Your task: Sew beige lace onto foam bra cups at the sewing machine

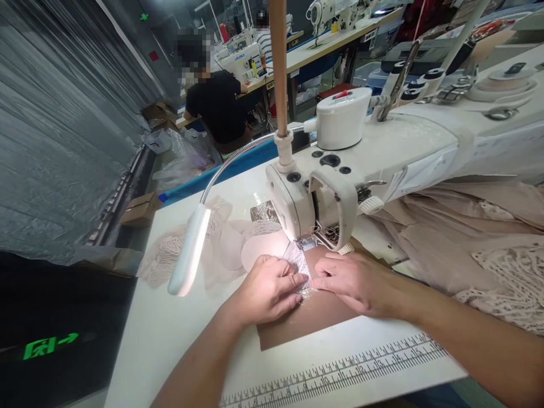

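Note:
A white sewing machine (340, 187) stands on the white table (170, 334). A strip of pale lace (300, 266) runs from under its needle foot toward me. My left hand (266, 289) lies on the lace's left side with fingers curled and pressed on it. On the right side, my right hand (352, 280) pinches the lace edge with thumb and fingers. Both hands rest over a brown patch (306, 320) on the table.
A gooseneck lamp (189, 249) lights the needle area. Lace cups and fabric (221, 243) lie left of the machine, a beige fabric heap (467, 238) to the right. A printed ruler (340, 371) runs along the front edge. A person in black (216, 105) sits at a far table.

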### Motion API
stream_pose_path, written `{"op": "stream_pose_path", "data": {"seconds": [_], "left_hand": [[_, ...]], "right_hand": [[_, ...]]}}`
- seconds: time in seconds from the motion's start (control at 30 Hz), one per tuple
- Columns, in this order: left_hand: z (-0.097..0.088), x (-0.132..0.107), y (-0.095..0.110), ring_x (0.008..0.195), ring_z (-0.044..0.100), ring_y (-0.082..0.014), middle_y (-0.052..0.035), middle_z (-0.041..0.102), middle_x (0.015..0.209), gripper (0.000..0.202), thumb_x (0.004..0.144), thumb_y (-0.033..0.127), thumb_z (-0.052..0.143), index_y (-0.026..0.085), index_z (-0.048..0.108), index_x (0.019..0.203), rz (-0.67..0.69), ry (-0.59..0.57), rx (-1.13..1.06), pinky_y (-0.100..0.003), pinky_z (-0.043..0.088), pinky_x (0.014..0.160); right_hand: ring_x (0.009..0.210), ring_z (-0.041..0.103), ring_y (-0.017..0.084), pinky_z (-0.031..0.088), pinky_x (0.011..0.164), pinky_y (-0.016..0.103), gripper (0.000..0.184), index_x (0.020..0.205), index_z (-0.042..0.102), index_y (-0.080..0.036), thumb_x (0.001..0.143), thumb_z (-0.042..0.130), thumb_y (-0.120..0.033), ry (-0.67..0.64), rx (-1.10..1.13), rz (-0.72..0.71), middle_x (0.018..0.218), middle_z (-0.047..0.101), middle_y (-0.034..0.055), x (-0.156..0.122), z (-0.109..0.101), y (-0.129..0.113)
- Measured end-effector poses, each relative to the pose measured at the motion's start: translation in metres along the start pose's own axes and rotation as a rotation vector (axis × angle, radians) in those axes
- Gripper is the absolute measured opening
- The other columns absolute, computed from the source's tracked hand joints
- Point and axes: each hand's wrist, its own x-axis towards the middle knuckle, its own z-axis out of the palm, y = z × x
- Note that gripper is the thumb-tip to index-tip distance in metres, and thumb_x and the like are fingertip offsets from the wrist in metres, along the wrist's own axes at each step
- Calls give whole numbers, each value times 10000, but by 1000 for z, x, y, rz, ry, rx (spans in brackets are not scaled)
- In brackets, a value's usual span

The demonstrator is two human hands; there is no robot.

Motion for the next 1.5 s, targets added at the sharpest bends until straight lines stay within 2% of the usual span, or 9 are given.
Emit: {"op": "stream_pose_path", "data": {"seconds": [0.1,0.47,0.83,1.0,1.17,1.27,1.37,1.43,1.5], "left_hand": [[-1,1,2,872,533,-218,-89,588,952,437,896,392,470,206,528,1287,-19,-24,21,-382,386,831],[0,0,0,855,529,-205,-86,582,917,370,900,376,466,199,623,1184,21,-19,26,-370,373,815],[1,1,6,814,502,-203,-86,576,877,383,924,363,417,174,594,1207,51,-50,105,-364,358,788],[-2,2,11,816,504,-201,-79,578,851,369,937,357,404,184,590,1205,61,-97,141,-360,358,782],[-6,1,14,806,513,-196,-69,587,848,346,931,351,430,190,605,1182,54,-109,119,-361,385,780],[-8,2,14,815,527,-194,-77,601,887,320,924,341,452,190,632,1141,36,-69,52,-350,413,775],[-6,8,13,869,533,-193,-102,606,1073,300,935,280,432,173,615,1148,-10,47,-2,-320,442,767],[-2,15,13,872,529,-194,-108,597,1139,292,943,242,404,158,602,1141,-50,109,27,-316,454,759],[3,20,12,832,521,-198,-107,613,1111,286,946,232,388,150,599,1121,-91,124,97,-328,458,743]], "right_hand": [[721,408,161,284,633,275,342,997,646,-214,775,443,-51,3,12,7,792,505,26,0,-1,-1],[678,383,154,263,612,275,295,898,653,-205,774,436,-48,17,-29,34,739,461,14,-1,-2,-2],[615,396,136,275,591,269,278,829,654,-205,760,423,-66,78,139,151,696,489,0,-1,-1,-3],[613,390,136,266,587,270,304,870,648,-202,757,411,-48,101,103,132,691,470,-1,0,-1,-5],[698,427,160,274,625,285,283,918,620,-187,767,426,-47,38,28,96,776,520,27,1,2,-7],[722,422,179,267,629,297,281,925,616,-182,743,448,-49,36,-29,63,781,533,39,2,5,-8],[734,410,185,265,628,303,232,876,617,-172,735,475,-55,28,-49,49,781,543,45,1,5,-8],[736,403,185,266,632,304,213,861,615,-170,737,485,-55,23,-55,48,784,545,44,1,6,-9],[736,398,185,266,636,305,235,882,619,-172,737,483,-47,31,-63,49,784,545,39,0,6,-9]]}}
